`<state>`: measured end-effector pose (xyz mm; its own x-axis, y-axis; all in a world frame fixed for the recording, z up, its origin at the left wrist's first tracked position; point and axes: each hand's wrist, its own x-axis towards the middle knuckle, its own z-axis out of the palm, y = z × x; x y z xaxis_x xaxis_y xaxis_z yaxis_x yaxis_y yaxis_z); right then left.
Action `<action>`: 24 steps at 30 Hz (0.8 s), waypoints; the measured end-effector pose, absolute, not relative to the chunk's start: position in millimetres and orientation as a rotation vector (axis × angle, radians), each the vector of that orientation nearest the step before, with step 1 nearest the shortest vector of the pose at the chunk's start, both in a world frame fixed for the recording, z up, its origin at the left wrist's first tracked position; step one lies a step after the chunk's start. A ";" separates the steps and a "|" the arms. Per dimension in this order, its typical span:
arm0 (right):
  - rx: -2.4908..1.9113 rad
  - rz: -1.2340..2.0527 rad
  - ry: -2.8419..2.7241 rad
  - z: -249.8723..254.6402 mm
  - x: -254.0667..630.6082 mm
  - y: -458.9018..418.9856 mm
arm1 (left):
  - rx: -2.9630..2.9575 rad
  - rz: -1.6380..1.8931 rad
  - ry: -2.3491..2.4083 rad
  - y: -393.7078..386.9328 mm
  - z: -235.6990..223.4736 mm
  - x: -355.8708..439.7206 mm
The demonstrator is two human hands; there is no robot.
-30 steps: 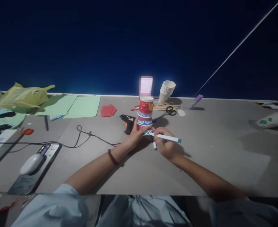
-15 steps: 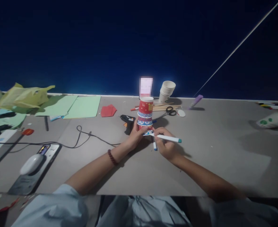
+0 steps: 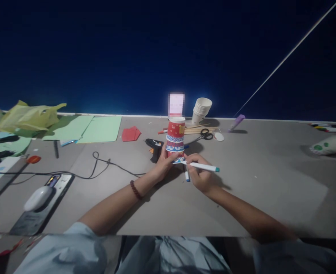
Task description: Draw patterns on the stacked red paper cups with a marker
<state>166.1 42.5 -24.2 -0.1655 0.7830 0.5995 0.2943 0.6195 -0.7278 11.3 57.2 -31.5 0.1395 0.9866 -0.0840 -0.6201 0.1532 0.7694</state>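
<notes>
A tower of decorated paper cups (image 3: 176, 131), red with blue-and-white patterned bands, stands in front of me. My left hand (image 3: 165, 163) is closed round its lower part from the left, with the thumb across the front. In my right hand (image 3: 200, 177) is a white marker (image 3: 205, 166) with a green end, pinched between the fingers. Its tip end points left and meets the base of the tower; whether it touches I cannot tell. Just below lies another marker with a blue end (image 3: 188, 177), partly hidden. A black hot glue gun (image 3: 154, 149) rests left of the cups.
Behind the tower are a lit screen (image 3: 176, 104), stacked white cups (image 3: 201, 110), wooden sticks (image 3: 196, 130) and scissors (image 3: 206, 134). A black cord (image 3: 85, 177) crosses the left side near a phone (image 3: 42, 209). A purple glue stick (image 3: 237, 122) stands at right.
</notes>
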 end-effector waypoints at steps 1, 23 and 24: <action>-0.883 0.551 -1.734 -24.3 166.1 42.6 | 0.670 1.291 0.685 57.4 -31.6 11.5; -0.902 0.823 -1.332 -48.0 164.2 50.5 | 0.571 1.285 0.674 61.2 -40.7 9.0; -0.900 0.830 -1.326 -48.7 164.5 50.6 | 0.567 1.282 0.666 61.7 -40.8 9.3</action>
